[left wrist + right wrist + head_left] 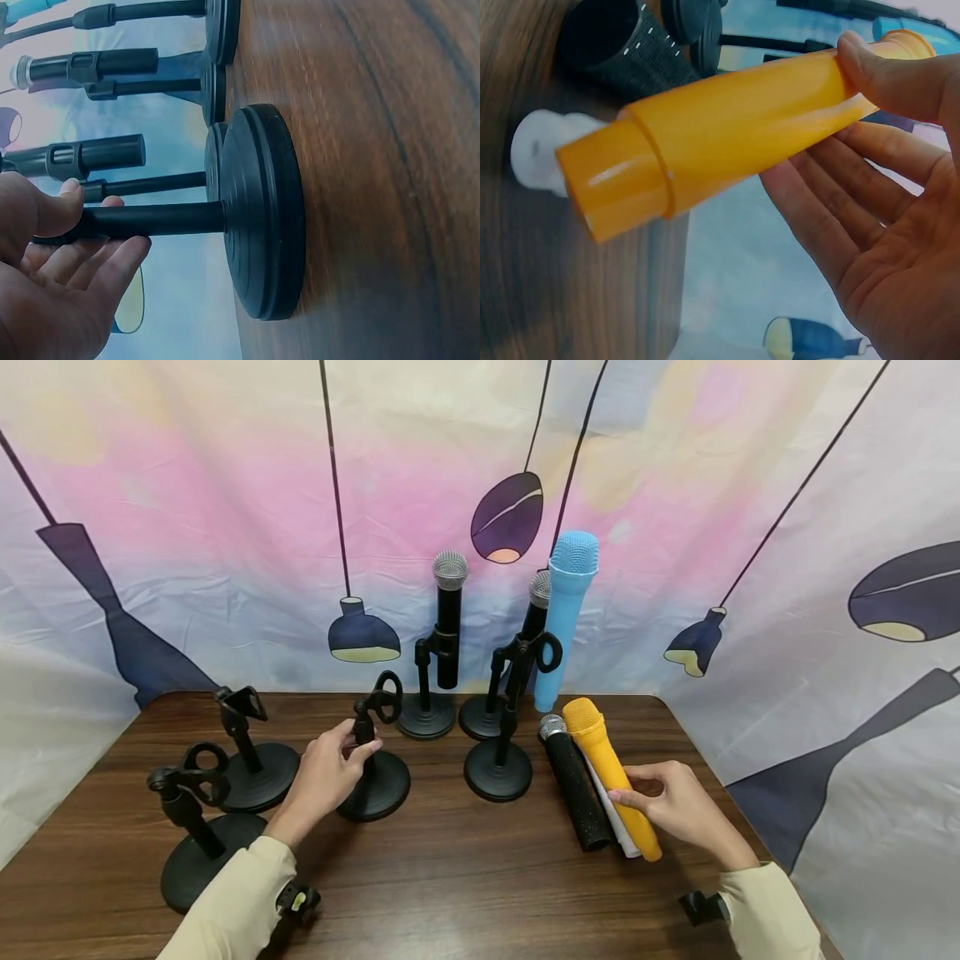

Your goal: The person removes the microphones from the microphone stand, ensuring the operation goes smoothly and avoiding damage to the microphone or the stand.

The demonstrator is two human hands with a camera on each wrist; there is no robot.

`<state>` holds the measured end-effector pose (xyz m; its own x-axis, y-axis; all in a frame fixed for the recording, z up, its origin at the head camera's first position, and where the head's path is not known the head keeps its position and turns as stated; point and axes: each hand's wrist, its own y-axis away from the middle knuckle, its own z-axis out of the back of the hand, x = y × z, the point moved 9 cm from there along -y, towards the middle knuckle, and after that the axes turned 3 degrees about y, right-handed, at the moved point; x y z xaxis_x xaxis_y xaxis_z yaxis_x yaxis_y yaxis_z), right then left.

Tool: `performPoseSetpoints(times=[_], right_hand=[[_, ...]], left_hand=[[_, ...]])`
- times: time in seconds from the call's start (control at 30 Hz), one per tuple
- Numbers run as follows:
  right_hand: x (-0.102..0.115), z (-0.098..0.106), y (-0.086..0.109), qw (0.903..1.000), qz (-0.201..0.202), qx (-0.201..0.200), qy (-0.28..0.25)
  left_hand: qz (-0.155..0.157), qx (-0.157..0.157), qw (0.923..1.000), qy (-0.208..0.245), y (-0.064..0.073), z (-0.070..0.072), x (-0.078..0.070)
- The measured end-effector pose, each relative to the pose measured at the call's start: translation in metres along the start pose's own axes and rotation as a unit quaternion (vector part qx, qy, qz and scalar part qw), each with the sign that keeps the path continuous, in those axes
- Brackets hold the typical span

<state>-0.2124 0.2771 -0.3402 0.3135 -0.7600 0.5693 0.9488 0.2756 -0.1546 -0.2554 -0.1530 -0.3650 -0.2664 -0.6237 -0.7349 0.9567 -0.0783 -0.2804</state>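
My left hand (322,779) grips the stem of a black tabletop microphone stand (386,787), with its round base by the tabletop and its clip ring unfilled. In the left wrist view, thumb and fingers lie around the stem (172,219). On the right, my right hand (678,803) pinches a yellow microphone (609,760) between thumb and fingers, its head pointing away from me. Beside and partly under it are a white microphone (544,150), mostly hidden, and a black speckled microphone (576,789) lying on the table.
At the back, a stand holds a silver-headed black microphone (449,610). Another (538,597) is partly hidden near an upright blue microphone (566,610). An unfilled stand (498,770) is at centre, two more (258,772) (198,852) at left. A printed cloth (247,485) hangs behind the wooden table (450,877).
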Motion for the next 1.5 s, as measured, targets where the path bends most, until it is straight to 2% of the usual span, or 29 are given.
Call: performPoseSetpoints(times=[0.27, 0.5, 0.7, 0.97, 1.17, 1.5], right_hand=[[-0.028, 0.003, -0.006, 0.9991, -0.029, 0.001, 0.029], [-0.058, 0.001, -0.01, 0.996, -0.076, 0.011, 0.046], [-0.082, -0.004, -0.013, 0.9913, -0.126, 0.031, 0.024], [-0.111, -0.013, -0.015, 0.978, -0.201, 0.054, -0.02], [-0.124, -0.02, -0.016, 0.9706, -0.23, 0.067, -0.02], [-0.13, -0.025, -0.017, 0.9633, -0.259, 0.065, -0.026]], left_hand=[[0.003, -0.001, 1.0, -0.007, -0.006, 0.005, 0.006], [0.015, -0.007, 0.9998, -0.009, -0.012, 0.009, 0.014], [0.021, -0.017, 0.9996, -0.012, -0.015, 0.014, 0.017], [0.02, -0.025, 0.9993, -0.02, -0.02, 0.017, 0.021], [0.026, -0.028, 0.9991, -0.018, -0.023, 0.019, 0.024], [0.037, -0.031, 0.9987, -0.014, -0.027, 0.024, 0.031]])
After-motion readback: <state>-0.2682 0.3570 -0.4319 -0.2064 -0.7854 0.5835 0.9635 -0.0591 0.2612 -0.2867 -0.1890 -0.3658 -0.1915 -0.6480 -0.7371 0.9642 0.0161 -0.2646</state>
